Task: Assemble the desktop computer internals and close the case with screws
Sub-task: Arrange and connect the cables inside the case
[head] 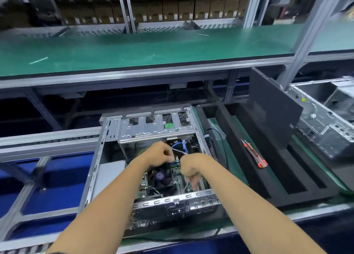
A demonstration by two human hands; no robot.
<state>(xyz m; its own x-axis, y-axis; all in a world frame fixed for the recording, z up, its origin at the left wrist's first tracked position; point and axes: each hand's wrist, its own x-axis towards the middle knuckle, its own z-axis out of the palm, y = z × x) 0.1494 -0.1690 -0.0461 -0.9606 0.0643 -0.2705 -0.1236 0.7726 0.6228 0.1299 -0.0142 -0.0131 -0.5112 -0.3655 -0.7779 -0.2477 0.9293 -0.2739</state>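
Computer case [107,138]: lies open on its side in the middle of the bench, the metal drive cage [155,127] at its far end, the circuit board [178,179] and dark fan [162,177] showing inside.
Left hand [160,154]: reaches into the case over the board, fingers curled and pinching a thin pale strip [178,151] that runs right toward the other hand.
Right hand [191,169]: just right of the left hand, fingers curled downward over the board; the strip reaches it, but whether it grips anything I cannot tell.
Blue cable [182,145]: loops inside the case just beyond the hands.
Foam tray [268,179]: black, right of the case, with long slots.
Red cutter [254,154]: lies on the foam.
Second case [325,123]: far right, open.
Black panel [272,110]: stands tilted between the tray and the second case.
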